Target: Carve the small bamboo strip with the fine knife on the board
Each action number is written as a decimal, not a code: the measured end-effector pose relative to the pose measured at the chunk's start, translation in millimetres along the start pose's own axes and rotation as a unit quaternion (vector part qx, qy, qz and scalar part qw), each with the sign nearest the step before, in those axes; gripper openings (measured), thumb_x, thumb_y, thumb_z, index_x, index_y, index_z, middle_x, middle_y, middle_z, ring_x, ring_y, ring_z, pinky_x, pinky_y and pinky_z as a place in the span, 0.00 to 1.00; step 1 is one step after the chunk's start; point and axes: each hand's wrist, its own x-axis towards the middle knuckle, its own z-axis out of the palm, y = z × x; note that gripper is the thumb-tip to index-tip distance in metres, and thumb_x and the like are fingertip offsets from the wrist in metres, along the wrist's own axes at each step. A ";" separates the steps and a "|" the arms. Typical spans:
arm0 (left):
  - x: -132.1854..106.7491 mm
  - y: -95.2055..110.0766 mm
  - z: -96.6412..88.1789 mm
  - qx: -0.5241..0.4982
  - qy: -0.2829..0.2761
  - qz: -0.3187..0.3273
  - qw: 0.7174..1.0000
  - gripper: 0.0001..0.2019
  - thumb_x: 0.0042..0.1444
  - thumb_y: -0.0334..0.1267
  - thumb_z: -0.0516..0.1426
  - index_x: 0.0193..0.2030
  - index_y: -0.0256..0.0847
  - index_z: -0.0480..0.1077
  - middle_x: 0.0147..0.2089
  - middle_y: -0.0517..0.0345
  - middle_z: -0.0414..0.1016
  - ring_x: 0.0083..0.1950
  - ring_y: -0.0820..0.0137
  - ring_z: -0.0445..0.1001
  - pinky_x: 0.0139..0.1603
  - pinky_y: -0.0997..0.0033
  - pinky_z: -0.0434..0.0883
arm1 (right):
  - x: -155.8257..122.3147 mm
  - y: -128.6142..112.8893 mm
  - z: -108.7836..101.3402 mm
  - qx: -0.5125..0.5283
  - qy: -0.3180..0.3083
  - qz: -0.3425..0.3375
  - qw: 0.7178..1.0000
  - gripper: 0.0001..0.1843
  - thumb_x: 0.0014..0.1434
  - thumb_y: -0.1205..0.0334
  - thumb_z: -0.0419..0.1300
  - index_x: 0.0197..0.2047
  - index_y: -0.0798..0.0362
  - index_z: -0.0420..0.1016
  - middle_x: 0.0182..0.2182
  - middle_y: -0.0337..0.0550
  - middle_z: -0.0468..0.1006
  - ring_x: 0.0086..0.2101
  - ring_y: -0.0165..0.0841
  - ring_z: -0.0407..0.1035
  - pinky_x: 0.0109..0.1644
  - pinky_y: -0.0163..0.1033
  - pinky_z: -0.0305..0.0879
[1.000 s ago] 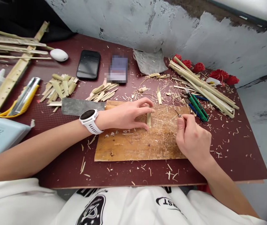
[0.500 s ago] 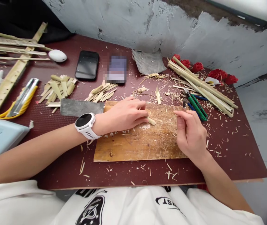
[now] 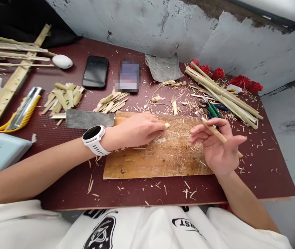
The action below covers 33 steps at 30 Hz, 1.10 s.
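Observation:
My left hand (image 3: pixel 142 129), with a white watch (image 3: pixel 94 137) at the wrist, rests on the wooden board (image 3: pixel 134 166). Its fingers are closed on a small piece of bamboo (image 3: pixel 167 125), whose pale end pokes out past the fingertips; the rest is hidden. Over the board's right side, my right hand (image 3: pixel 221 154) is turned partly palm up. A wood-handled carving knife (image 3: pixel 213 130) lies across its loosely curled fingers, the short metal blade pointing away to the upper left. Knife and bamboo piece are apart. Fine shavings litter the board between the two hands.
Left of the board lie a cleaver blade (image 3: pixel 89 118), bamboo slivers (image 3: pixel 66 97) and a yellow box cutter (image 3: pixel 24 110). Two phones, a black one (image 3: pixel 95 72) among them, sit behind. Bamboo sticks (image 3: pixel 222 93), a green cutter (image 3: pixel 213 111) and red flowers (image 3: pixel 240 81) are at back right.
My right hand has rolled over and its fingers have loosened, bringing the carving knife into plain view. In my left fingers the bamboo piece has shifted, its end now slightly farther back.

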 end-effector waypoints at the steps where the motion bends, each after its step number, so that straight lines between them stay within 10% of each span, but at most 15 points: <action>1: 0.4 -0.4 -0.3 -0.007 0.002 -0.002 1.000 0.18 0.77 0.40 0.49 0.51 0.37 0.80 0.40 0.47 0.82 0.40 0.62 0.79 0.43 0.61 0.73 | 0.0 -1.1 0.7 0.010 -0.018 0.005 1.000 0.32 0.71 0.27 0.40 0.51 0.44 0.69 0.43 0.49 0.83 0.37 0.41 0.80 0.38 0.50 0.79; 7: 2.4 -2.9 -3.0 -0.017 0.005 -0.019 1.000 0.18 0.77 0.41 0.49 0.50 0.36 0.79 0.40 0.47 0.79 0.40 0.63 0.76 0.42 0.62 0.73 | 1.1 4.8 8.1 -0.092 0.036 -0.060 0.993 0.27 0.76 0.39 0.42 0.47 0.43 0.77 0.58 0.50 0.78 0.62 0.46 0.72 0.61 0.59 0.73; 10: 2.0 -3.7 -4.1 -0.017 0.006 -0.021 1.000 0.18 0.77 0.41 0.50 0.49 0.36 0.79 0.40 0.47 0.79 0.40 0.64 0.75 0.42 0.63 0.72 | 0.0 7.4 7.9 -0.096 0.122 -0.097 0.983 0.13 0.73 0.47 0.53 0.42 0.43 0.73 0.34 0.43 0.79 0.38 0.42 0.79 0.47 0.55 0.76; 12: 1.6 -4.3 -4.4 -0.020 0.005 -0.022 1.000 0.16 0.76 0.40 0.50 0.49 0.37 0.79 0.41 0.47 0.79 0.40 0.64 0.75 0.42 0.64 0.72 | -1.9 4.2 4.4 -0.075 0.138 -0.088 0.984 0.15 0.73 0.44 0.54 0.38 0.42 0.68 0.20 0.32 0.65 0.19 0.35 0.63 0.31 0.47 0.68; 14: 1.3 -5.0 -4.2 -0.023 0.003 -0.024 0.999 0.15 0.76 0.38 0.51 0.50 0.37 0.79 0.41 0.48 0.79 0.41 0.65 0.75 0.42 0.64 0.72 | -4.4 -2.4 -1.3 -0.061 0.103 -0.062 0.991 0.26 0.71 0.33 0.49 0.31 0.43 0.62 0.15 0.28 0.51 0.14 0.30 0.44 0.22 0.42 0.54; 18: 0.7 -6.5 -3.7 -0.023 -0.003 -0.028 0.999 0.15 0.75 0.36 0.51 0.53 0.37 0.79 0.42 0.48 0.79 0.41 0.64 0.75 0.43 0.65 0.72 | -10.5 -14.6 -15.2 -0.024 -0.029 0.005 0.999 0.40 0.60 0.17 0.24 0.23 0.43 0.47 0.14 0.30 0.41 0.15 0.31 0.39 0.22 0.44 0.48; 25: 0.5 -6.8 -4.0 -0.026 -0.004 -0.030 0.999 0.16 0.75 0.36 0.50 0.54 0.36 0.79 0.41 0.46 0.78 0.41 0.63 0.75 0.41 0.63 0.72 | -12.5 -14.2 -23.3 -0.041 -0.114 0.003 0.993 0.36 0.54 0.34 -0.02 0.27 0.44 0.35 0.17 0.32 0.34 0.19 0.33 0.35 0.24 0.45 0.50; 33: 0.7 -7.6 -4.3 -0.028 -0.004 -0.026 0.999 0.16 0.76 0.37 0.50 0.51 0.37 0.80 0.41 0.47 0.79 0.41 0.64 0.75 0.42 0.64 0.72 | -5.9 -18.6 -12.4 0.023 -0.176 -0.053 0.983 0.33 0.60 0.43 -0.02 0.26 0.44 0.34 0.16 0.31 0.31 0.18 0.32 0.30 0.22 0.43 0.45</action>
